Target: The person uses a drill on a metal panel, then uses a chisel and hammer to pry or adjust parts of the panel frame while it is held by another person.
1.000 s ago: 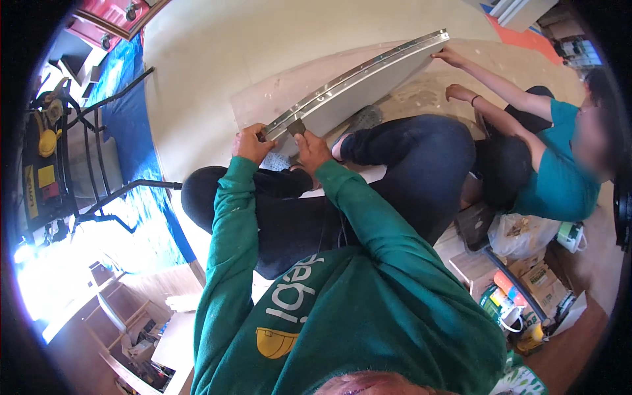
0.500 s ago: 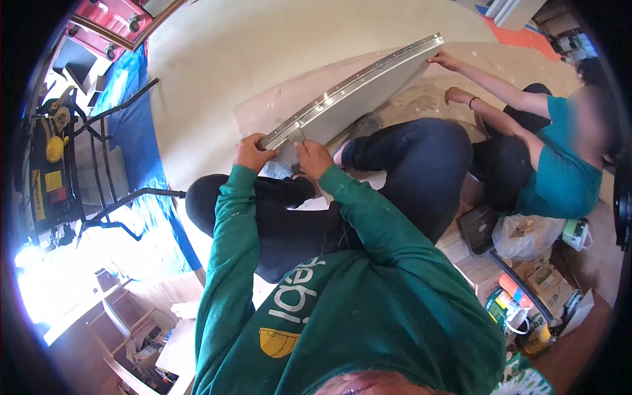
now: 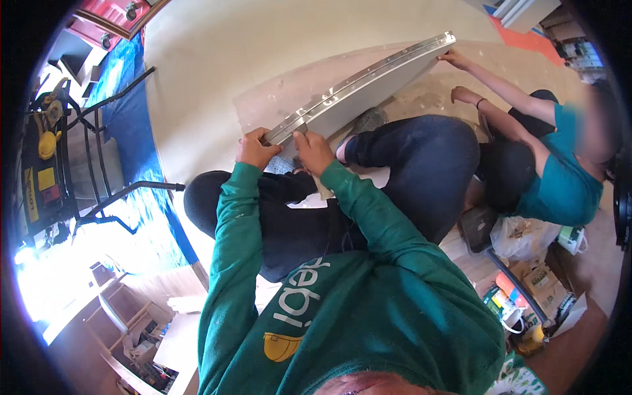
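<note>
A long, light grey panel [image 3: 375,89] with a shiny metal strip along its upper edge is held up at a slant above the floor. My left hand [image 3: 257,149] is closed on the panel's near left corner, thumb against the edge. Close beside it, my right hand [image 3: 314,152] grips what looks like a flat scraper [image 3: 302,128], its blade up against the metal strip. A pale piece, perhaps its handle, shows below that hand. At the far right end, a co-worker's hand [image 3: 457,60] supports the panel, while their other hand [image 3: 466,96] is off it.
A black folding workbench [image 3: 92,138] stands at left on a blue tarp [image 3: 131,118]. Behind the panel lies a cream floor covering [image 3: 197,66]. At lower right are a clear plastic bag [image 3: 523,237], bottles and paper bags. An open wooden cabinet [image 3: 141,336] is at lower left.
The scraper's blade has turned more edge-on at the metal strip, and my right hand has shifted slightly. The panel's far end sits a little farther right in view; both holds on it stay.
</note>
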